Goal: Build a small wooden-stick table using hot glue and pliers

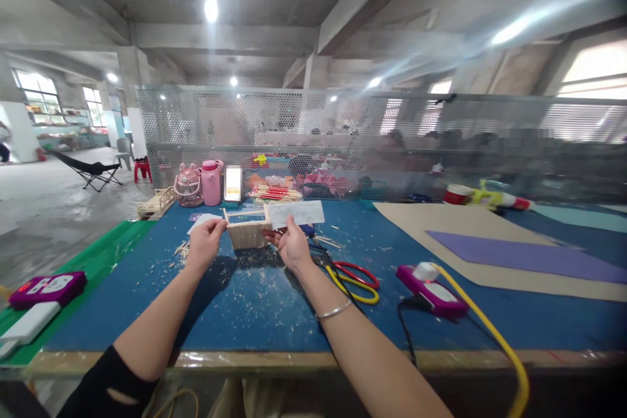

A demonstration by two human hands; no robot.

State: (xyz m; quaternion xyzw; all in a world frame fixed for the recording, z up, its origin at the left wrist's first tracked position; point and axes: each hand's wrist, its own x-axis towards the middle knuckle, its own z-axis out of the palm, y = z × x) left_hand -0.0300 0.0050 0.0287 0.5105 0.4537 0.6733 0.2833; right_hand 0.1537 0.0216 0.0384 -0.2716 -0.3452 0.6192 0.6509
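Both my hands hold up a small wooden stick frame point(249, 231) above the blue table point(255, 313). My left hand point(204, 241) pinches its left upper corner with closed fingers. My right hand point(292, 245) grips its right end, fingers curled; a silver bracelet sits on that wrist. A white paper sheet point(296, 213) lies just behind the frame. Wood shavings litter the table beneath the hands.
Red-and-yellow scissors point(356, 279) lie right of my right arm. A purple device point(431, 287) with a yellow hose sits further right, another purple device point(46, 289) at far left. Pink bottles point(210, 183), a phone point(233, 183), brown and purple sheets point(519, 253) and a mesh fence point(343, 124) stand behind.
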